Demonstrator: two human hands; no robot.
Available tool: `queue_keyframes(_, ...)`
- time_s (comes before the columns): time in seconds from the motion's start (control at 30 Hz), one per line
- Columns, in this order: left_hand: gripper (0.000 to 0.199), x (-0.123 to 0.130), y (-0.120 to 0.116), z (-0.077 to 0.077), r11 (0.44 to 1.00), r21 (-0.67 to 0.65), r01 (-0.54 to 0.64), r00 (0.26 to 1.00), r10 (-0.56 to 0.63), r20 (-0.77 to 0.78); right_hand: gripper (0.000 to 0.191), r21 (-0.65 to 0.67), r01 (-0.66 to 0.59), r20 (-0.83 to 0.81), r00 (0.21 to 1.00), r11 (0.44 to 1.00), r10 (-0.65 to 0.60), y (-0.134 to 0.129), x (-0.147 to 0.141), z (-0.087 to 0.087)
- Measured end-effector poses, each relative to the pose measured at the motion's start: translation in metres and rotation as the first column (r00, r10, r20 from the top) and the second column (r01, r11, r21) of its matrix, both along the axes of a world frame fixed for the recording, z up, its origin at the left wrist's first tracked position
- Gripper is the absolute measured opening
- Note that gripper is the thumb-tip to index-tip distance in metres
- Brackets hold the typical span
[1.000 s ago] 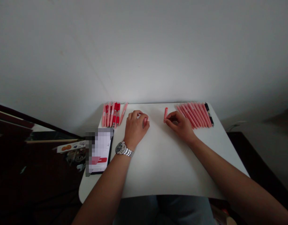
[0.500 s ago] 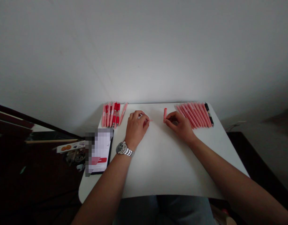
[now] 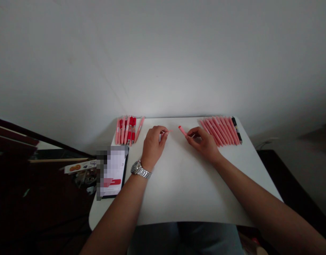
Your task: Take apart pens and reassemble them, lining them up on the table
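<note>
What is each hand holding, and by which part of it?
The right hand pinches a pink tube near the end opposite its red tip. The left hand pinches a thin pinkish piece; its held part is too small to tell.

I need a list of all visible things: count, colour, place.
Table: one, white, centre
Wall: one, pale grey, behind
Phone: one, light screen, left
Left pens: several, pink, red, back left
Right pens: several, pink, back right
Black pen: one, black, outermost right
Tube: one, pink, in right hand
Thin piece: one, pinkish, in left hand
Clutter: uncounted, mixed, beyond table's left
Trousers: one pair, grey, below
Watch: one, silver, left forearm
Hands, forearms: two each, over table
</note>
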State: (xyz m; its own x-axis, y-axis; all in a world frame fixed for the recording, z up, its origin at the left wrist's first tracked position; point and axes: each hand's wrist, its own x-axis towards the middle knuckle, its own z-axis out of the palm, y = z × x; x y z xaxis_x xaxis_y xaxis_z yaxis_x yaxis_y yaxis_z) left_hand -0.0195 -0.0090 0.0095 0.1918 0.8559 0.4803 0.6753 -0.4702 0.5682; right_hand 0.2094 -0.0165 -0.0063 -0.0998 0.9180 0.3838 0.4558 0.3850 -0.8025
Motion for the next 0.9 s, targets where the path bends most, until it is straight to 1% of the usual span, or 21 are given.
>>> queue_keyframes(0.17, 0.015, -0.0006, 0.0026, -0.0061, 0.997, -0.033, 0.072, 0.972, -0.063, 0.225, 0.015, 0.02, -0.019, 0.022, 1.0, 1.0, 0.018, 0.0004, 0.0002, 0.0015)
queue_keyframes(0.3, 0.018, -0.0001, 0.0032, -0.0066, 0.995, -0.037, 0.095, 0.93, -0.076, 0.361, 0.015, 0.022, -0.03, 0.034, 0.999, 0.999, 0.03, 0.0001, 0.0001, 0.0027)
queue_keyframes(0.4, 0.02, 0.0, 0.0032, -0.006, 0.994, -0.047, 0.098, 0.901, -0.069, 0.429, 0.014, 0.026, -0.033, 0.04, 0.999, 0.999, 0.032, -0.0001, 0.0007, 0.0024)
queue_keyframes(0.5, 0.019, -0.0004, 0.0032, -0.006, 0.995, -0.038, 0.096, 0.89, -0.068, 0.45, 0.012, 0.036, -0.044, 0.052, 0.998, 0.998, 0.043, 0.0003, 0.0014, 0.001)
queue_keyframes(0.9, 0.017, 0.0008, 0.0018, -0.0017, 0.996, -0.029, 0.089, 0.913, -0.07, 0.401, 0.007, 0.068, -0.075, 0.12, 0.991, 0.995, 0.067, -0.0002, 0.0004, 0.0015)
